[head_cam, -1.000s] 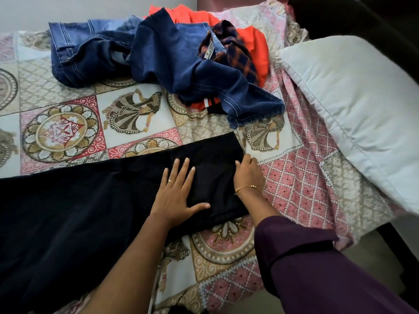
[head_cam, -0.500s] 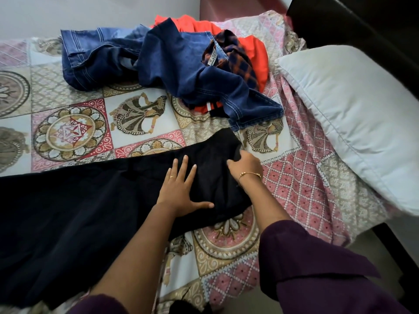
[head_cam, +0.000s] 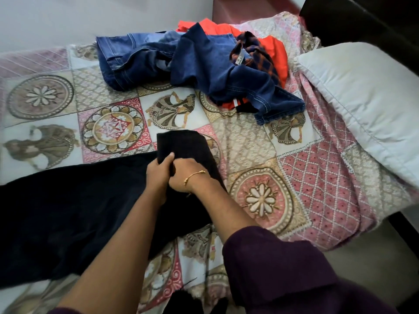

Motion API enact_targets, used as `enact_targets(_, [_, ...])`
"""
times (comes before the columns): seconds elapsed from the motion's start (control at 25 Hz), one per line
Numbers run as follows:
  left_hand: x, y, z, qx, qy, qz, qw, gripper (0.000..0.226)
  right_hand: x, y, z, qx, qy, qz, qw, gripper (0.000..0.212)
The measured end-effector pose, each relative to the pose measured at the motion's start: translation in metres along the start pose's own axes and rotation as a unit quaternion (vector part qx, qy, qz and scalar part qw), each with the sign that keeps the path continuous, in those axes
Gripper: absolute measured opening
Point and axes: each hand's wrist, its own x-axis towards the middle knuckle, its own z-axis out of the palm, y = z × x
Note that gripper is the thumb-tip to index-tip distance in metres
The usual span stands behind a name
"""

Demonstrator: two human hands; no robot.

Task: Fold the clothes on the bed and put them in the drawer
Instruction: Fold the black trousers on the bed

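A long black garment [head_cam: 68, 214] lies across the patterned bedsheet [head_cam: 322, 177], its right end lifted and turned back toward the left. My left hand [head_cam: 159, 175] and my right hand [head_cam: 184, 175] are side by side, both closed on that raised end. A gold bracelet sits on my right wrist. At the far side of the bed lie crumpled blue jeans [head_cam: 204, 71], an orange garment [head_cam: 274, 53] and a dark checked garment [head_cam: 256, 53] in one pile.
A white pillow [head_cam: 367, 105] lies on the bed's right side. A pale wall runs along the far edge. Dark furniture [head_cam: 362, 19] stands at the upper right, and floor shows at the lower right.
My left hand lay flat on the black garment and my right hand held its end. Both hands now grip the end, which has lifted and moved left over the garment.
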Motion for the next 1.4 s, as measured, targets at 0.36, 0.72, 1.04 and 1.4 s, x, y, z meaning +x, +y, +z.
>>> enact_targets(0.36, [0.014, -0.027, -0.077, 0.178, -0.017, 0.137, 0.974, 0.027, 0.012, 0.027, 0.093, -0.101, 0.144, 0.103, 0.979, 0.060])
enact_targets(0.72, [0.012, -0.058, -0.075, 0.572, -0.134, 0.419, 0.692, 0.096, 0.028, 0.034, 0.127, -0.171, 0.205, 0.127, 0.955, 0.070])
enact_targets(1.04, [0.029, -0.072, -0.077, 0.662, -0.211, 0.326, 0.641, 0.145, 0.032, 0.037, 0.129, -0.122, 0.228, 0.151, 0.954, 0.084])
enact_targets(1.4, [0.017, -0.072, -0.079, 0.664, -0.154, 0.267, 0.681, 0.152, 0.020, 0.044, 0.094, -0.115, 0.268, 0.202, 0.935, 0.056])
